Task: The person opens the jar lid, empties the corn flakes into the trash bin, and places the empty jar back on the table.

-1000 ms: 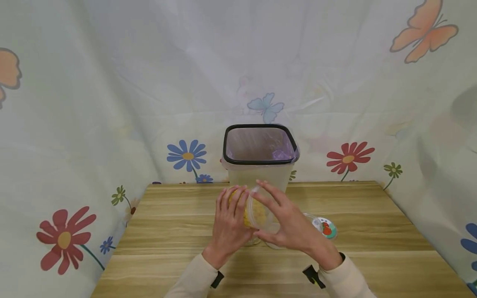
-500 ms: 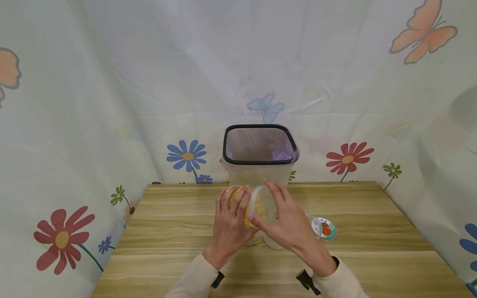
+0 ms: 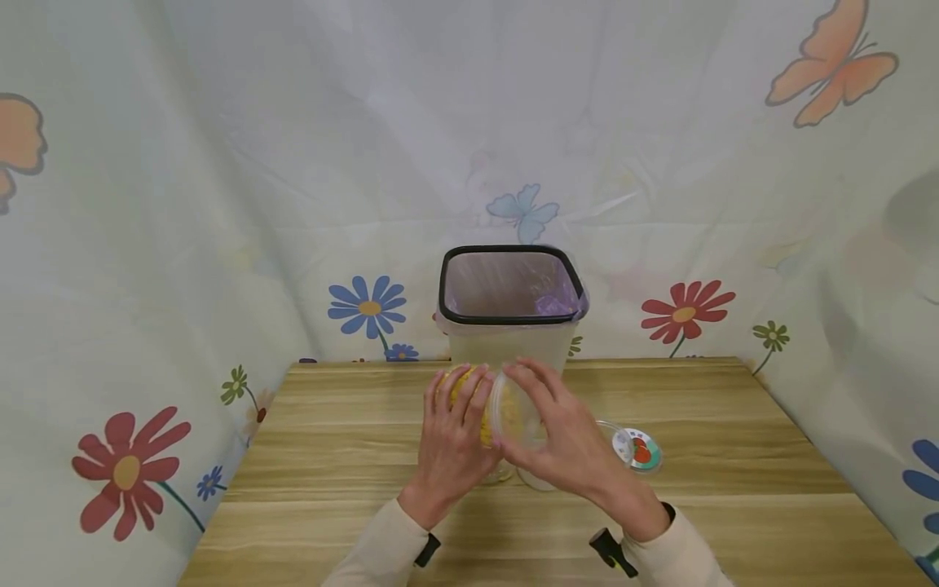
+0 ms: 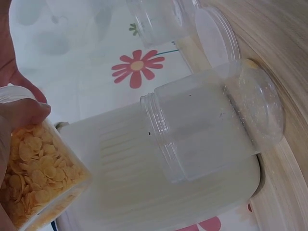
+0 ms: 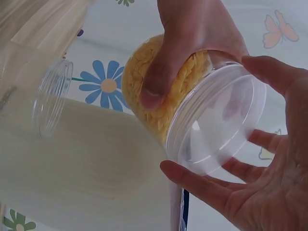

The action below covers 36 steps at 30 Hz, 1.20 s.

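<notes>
My left hand [image 3: 456,444] grips a clear plastic jar [image 5: 159,86] of yellow cereal flakes, tipped on its side above the table. A translucent screw lid [image 5: 219,120] covers the jar's mouth, which faces right. Around the lid's rim curl the spread fingers of my right hand [image 3: 579,448], with fingertips touching opposite edges. Below the hands an uncapped clear jar [image 4: 202,125] stands on the table with its mouth up, partly hidden in the head view. Next to it lies a loose white lid [image 4: 216,41].
Behind the hands stands a tall pale bin [image 3: 506,346] with a black rim and a purple liner. To the right is another clear container [image 3: 614,436], beside a round label [image 3: 644,451] with a red picture. The wooden table [image 3: 352,424] meets a flowered curtain [image 3: 220,244].
My right hand loosened and shifted off the lid half a second ago, then came back around its rim. My left hand and the jar have stayed nearly still.
</notes>
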Tool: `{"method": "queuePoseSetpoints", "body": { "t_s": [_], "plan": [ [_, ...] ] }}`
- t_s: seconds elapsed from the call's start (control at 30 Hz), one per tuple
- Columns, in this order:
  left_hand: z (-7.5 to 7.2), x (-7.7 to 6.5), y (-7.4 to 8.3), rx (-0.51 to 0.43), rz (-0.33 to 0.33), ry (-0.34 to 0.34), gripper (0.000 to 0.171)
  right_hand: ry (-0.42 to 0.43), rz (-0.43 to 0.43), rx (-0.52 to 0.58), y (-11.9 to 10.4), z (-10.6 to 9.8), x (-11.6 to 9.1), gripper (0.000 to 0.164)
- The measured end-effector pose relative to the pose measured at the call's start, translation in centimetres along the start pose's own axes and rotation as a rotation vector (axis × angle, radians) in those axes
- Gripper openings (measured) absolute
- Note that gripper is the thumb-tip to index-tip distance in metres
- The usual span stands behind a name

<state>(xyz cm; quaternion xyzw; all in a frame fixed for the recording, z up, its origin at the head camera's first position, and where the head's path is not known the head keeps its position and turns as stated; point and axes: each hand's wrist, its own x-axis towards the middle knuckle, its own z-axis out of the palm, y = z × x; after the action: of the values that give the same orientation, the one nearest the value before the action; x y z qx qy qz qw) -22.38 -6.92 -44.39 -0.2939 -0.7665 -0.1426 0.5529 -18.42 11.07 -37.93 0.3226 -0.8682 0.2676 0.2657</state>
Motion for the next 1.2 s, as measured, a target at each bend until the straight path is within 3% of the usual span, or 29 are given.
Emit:
{"method": "queuePoseSetpoints", "body": {
  "t_s": [0.3, 0.57, 0.73, 0.87, 1.0, 1.2],
  "plan": [
    [-0.2, 0.0, 0.0, -0.017, -0.021, -0.014, 0.107, -0.05, -0.161, -0.033, 0.7, -0.3, 0.0, 0.092],
    [-0.2, -0.1, -0.1, -0.014, -0.024, -0.028, 0.103, -0.089, -0.163, -0.034, 0.5, -0.4, -0.1, 0.097],
    [-0.1, -0.1, -0.1, -0.017, -0.024, -0.019, 0.095, -0.039, -0.049, -0.013, -0.1, -0.6, 0.0, 0.089],
    [-0.1, 0.1, 0.1, -0.001, -0.022, -0.024, 0.095, -0.005, 0.142, -0.022, -0.8, -0.5, 0.2, 0.086],
    [-0.1, 0.2, 0.2, 0.017, -0.017, -0.028, 0.099, -0.027, 0.299, -0.039, -1.3, -0.3, 0.3, 0.085],
    [-0.1, 0.2, 0.2, 0.025, -0.003, -0.012, 0.099, -0.038, 0.338, -0.03, -1.4, 0.1, 0.3, 0.082]
  ]
}}
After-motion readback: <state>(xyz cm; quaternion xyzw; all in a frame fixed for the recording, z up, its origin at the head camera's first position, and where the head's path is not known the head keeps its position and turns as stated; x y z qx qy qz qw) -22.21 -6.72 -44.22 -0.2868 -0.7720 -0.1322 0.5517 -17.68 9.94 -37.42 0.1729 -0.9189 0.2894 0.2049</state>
